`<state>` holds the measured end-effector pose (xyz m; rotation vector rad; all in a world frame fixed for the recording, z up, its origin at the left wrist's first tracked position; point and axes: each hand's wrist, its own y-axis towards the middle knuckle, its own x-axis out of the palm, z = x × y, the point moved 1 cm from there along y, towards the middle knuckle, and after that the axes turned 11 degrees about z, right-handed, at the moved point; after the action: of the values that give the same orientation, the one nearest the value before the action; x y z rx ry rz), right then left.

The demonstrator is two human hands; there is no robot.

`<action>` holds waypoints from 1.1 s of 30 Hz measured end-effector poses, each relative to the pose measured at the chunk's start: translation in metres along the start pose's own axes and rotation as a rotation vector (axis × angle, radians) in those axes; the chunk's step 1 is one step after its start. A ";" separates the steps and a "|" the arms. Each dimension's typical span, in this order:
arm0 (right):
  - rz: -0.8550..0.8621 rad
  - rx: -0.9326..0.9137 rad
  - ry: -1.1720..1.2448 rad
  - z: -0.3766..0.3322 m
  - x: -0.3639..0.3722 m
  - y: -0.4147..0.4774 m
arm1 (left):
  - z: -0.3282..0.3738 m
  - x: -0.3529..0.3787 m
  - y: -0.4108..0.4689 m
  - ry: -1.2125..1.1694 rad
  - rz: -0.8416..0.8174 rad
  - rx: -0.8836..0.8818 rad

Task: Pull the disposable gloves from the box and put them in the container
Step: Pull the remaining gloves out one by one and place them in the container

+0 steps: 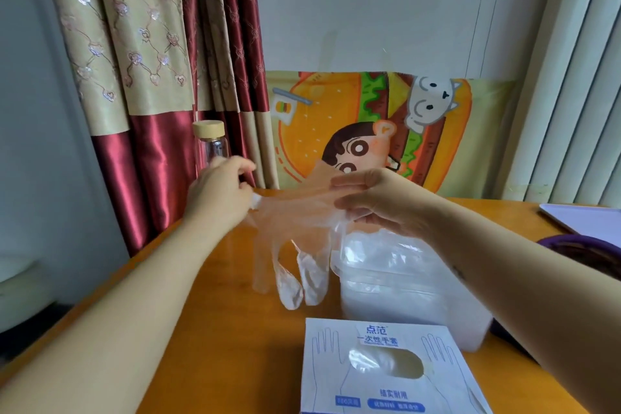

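Above the table (pixel 215 329), glove (pixel 295 228) stretched between pinching left hand (pixel 218 195), right hand (pixel 379 202)

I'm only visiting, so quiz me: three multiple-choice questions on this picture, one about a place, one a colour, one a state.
1. Where does the container stand? A) behind the glove box B) on top of it C) inside it
2. What colour is the lid on the bottle? A) red B) pale wood C) black
3. The glove is: A) tucked inside the box B) held up between both hands C) dropped and crumpled
Answers: 1 A, it sits beyond the box; 2 B, the cap is light tan; 3 B, the left hand and right hand pinch it, its fingers dangling.
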<state>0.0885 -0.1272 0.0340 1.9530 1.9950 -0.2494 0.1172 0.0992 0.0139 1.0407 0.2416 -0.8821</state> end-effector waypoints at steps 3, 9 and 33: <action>0.100 0.044 -0.110 0.021 -0.002 0.007 | 0.033 0.013 -0.018 -0.071 -0.111 0.268; 0.217 -0.003 -0.568 0.056 -0.034 -0.006 | 0.076 0.065 -0.038 0.062 -0.727 0.390; -0.322 0.107 -1.221 0.108 -0.067 0.013 | 0.139 0.126 -0.047 0.374 -1.150 0.545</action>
<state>0.1140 -0.2281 -0.0411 0.9881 1.3808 -1.2708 0.1338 -0.0909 -0.0154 1.5907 1.0208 -1.8414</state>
